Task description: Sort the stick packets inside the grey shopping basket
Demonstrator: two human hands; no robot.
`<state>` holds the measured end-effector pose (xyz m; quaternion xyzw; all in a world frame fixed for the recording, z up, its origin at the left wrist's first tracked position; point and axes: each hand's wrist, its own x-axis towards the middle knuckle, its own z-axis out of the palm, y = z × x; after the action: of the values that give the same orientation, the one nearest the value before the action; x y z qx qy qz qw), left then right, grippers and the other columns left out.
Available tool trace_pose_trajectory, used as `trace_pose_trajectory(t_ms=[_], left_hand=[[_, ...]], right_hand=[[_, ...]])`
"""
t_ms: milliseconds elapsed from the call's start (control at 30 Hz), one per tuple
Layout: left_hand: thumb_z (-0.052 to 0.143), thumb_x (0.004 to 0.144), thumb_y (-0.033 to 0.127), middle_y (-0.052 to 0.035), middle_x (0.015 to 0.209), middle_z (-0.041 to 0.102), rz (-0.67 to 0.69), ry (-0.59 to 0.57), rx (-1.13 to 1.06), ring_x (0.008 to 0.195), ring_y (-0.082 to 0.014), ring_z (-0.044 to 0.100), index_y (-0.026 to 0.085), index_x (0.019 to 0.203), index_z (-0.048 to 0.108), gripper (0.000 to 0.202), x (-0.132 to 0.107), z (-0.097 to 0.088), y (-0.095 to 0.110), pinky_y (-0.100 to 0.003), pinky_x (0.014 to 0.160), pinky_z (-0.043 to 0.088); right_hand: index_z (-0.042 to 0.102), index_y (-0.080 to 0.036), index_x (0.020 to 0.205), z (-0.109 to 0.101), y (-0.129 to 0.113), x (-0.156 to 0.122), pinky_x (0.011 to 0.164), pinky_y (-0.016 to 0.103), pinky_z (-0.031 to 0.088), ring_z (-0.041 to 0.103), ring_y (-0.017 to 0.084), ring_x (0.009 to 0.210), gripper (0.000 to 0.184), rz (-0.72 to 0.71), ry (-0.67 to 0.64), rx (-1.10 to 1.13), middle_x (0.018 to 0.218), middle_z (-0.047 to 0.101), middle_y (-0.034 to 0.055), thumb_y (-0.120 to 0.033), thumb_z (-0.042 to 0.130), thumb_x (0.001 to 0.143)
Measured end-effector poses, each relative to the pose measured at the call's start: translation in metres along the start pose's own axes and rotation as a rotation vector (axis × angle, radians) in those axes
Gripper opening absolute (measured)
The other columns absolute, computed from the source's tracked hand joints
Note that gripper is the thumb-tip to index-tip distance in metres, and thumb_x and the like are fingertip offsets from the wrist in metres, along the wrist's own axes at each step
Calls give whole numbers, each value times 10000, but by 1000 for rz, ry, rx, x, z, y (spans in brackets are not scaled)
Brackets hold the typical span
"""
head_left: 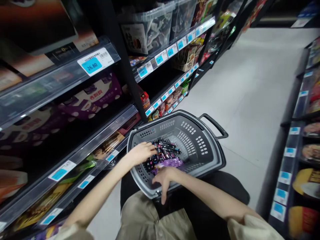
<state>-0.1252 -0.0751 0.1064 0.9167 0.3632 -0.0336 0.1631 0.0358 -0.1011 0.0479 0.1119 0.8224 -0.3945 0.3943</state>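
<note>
A grey shopping basket [200, 146] rests on my lap in a shop aisle. Inside lie several thin dark stick packets [166, 148] and a purple packet [167, 163]. My left hand [141, 153] reaches into the basket from the left, its fingers curled on the dark packets. My right hand [165, 180] lies over the basket's near rim beside the purple packet, fingers bent and hanging down, with nothing visibly in them.
Black shelves [75, 156] with blue price tags [92, 65] and snack packs run close along my left. More shelves [297, 140] stand at the right. A pale floor [252, 86] stretches ahead between them. The basket's black handle [215, 125] sticks out on its far side.
</note>
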Motion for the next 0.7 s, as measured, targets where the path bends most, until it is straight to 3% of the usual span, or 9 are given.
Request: trace_pose_trajectory(t_ms=[67, 167, 267, 367, 533, 600, 700], left_hand=[[588, 905, 52, -119, 1137, 758, -94, -344, 90, 1160, -245, 685, 193, 991, 772, 247, 56, 26, -12, -369, 1028, 528], [708, 787, 53, -123, 1002, 771, -170, -472, 88, 999, -248, 739, 173, 898, 790, 183, 117, 74, -27, -340, 928, 578], [780, 693, 63, -168, 1066, 759, -181, -549, 63, 1005, -273, 748, 153, 867, 791, 196, 131, 117, -38, -373, 949, 582], [764, 664, 30, -204, 1077, 757, -196, -619, 40, 1002, -300, 759, 127, 825, 785, 188, 124, 141, -47, -401, 947, 588], [716, 655, -31, -167, 931, 784, -206, -617, -2, 939, -307, 767, 124, 796, 773, 217, 127, 140, -55, -376, 879, 602], [687, 731, 4, -140, 992, 792, -184, -542, -48, 974, -287, 761, 151, 890, 779, 236, 131, 131, -58, -356, 894, 591], [577, 910, 103, -107, 1224, 757, -138, -360, -130, 1135, -234, 714, 198, 1177, 717, 316, 136, 111, -61, -311, 988, 543]], right_hand=[[556, -193, 1506, -2, -2, -1, 1076, 414, 500, 660, 366, 1288, 1114, 4, 2, -17, 1454, 654, 145, -695, 886, 569], [612, -162, 1444, 5, -5, -1, 1055, 433, 520, 683, 375, 1249, 1039, 8, 8, -22, 1388, 696, 163, -673, 891, 583], [632, -129, 1413, 18, -11, -4, 980, 458, 555, 718, 393, 1174, 955, 91, 101, -13, 1323, 723, 201, -657, 862, 652], [654, -121, 1396, 28, -17, -9, 983, 456, 545, 717, 394, 1178, 860, 129, 160, -5, 1275, 741, 211, -656, 806, 739], [654, -113, 1402, 23, -15, -8, 944, 421, 552, 722, 386, 1165, 888, 68, 125, 29, 1246, 756, 197, -682, 799, 736], [634, -133, 1433, 19, -9, -6, 949, 424, 551, 722, 389, 1161, 961, 82, 116, 59, 1284, 747, 182, -661, 860, 662], [610, -135, 1461, 17, 3, -9, 963, 397, 551, 711, 374, 1195, 1006, 91, 134, 96, 1340, 724, 176, -634, 893, 635]])
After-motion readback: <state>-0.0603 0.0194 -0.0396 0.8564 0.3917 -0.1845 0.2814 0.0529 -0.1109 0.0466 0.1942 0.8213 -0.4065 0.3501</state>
